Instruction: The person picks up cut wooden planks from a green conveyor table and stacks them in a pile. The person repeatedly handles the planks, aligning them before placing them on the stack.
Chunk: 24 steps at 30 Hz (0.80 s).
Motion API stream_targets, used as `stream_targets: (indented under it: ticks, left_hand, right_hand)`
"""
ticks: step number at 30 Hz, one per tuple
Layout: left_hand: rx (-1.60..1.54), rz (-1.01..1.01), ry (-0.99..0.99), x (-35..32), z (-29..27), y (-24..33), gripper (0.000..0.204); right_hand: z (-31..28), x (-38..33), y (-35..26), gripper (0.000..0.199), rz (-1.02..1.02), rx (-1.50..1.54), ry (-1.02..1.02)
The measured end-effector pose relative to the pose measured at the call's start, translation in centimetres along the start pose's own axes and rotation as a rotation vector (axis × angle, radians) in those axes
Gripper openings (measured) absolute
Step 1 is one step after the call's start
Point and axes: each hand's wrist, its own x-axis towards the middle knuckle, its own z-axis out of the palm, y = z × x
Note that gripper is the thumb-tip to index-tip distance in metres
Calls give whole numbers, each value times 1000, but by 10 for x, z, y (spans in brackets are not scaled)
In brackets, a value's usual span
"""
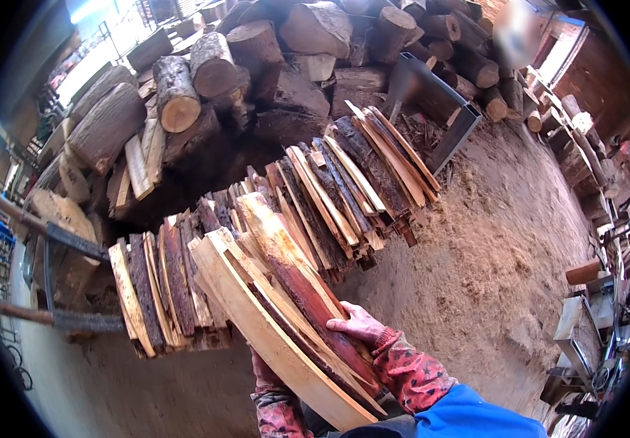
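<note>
Pale, freshly cut wood makes up most of the bundle [289,314], a handful of long boards and slats, some edged with reddish-brown bark. It lies lengthwise in front of the body, its near end by the lap and its far end overlapping, in this view, the row of slats [344,190] beyond. The right hand [360,325] has it pinched from the side, thumb on top of a reddish slat, the grip closed around the edge. The left hand [264,369] is at the opposite side, mostly hidden by the widest board; how its grip stands I cannot tell.

Just past the bundle, the row runs slantwise from lower left to upper right, its slats packed tightly side by side, some barky, some bare. At its right end stands a dark steel frame [455,139]; near its left end, metal bars [78,243] with black sleeves reach in from the edge.

Behind the row rises a heap of logs [176,109], cut ends and split faces showing, filling the way beyond. More logs [578,139] line the right side. Lower right, an open metal box [572,321] stands among mixed scrap; its contents are too small to make out. Crumbly brown litter covers the floor [475,233] between.
</note>
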Motion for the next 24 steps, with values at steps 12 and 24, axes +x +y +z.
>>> stream_targets:
  ticks: [12,24]
  left_hand:
    - [34,-147,-33,187,2,88,79]
    - [514,99,288,381,-30,82,102]
  right_hand:
    - [-16,150,-84,81,-32,105,97]
    - [-75,320,-49,103,-92,-588,491]
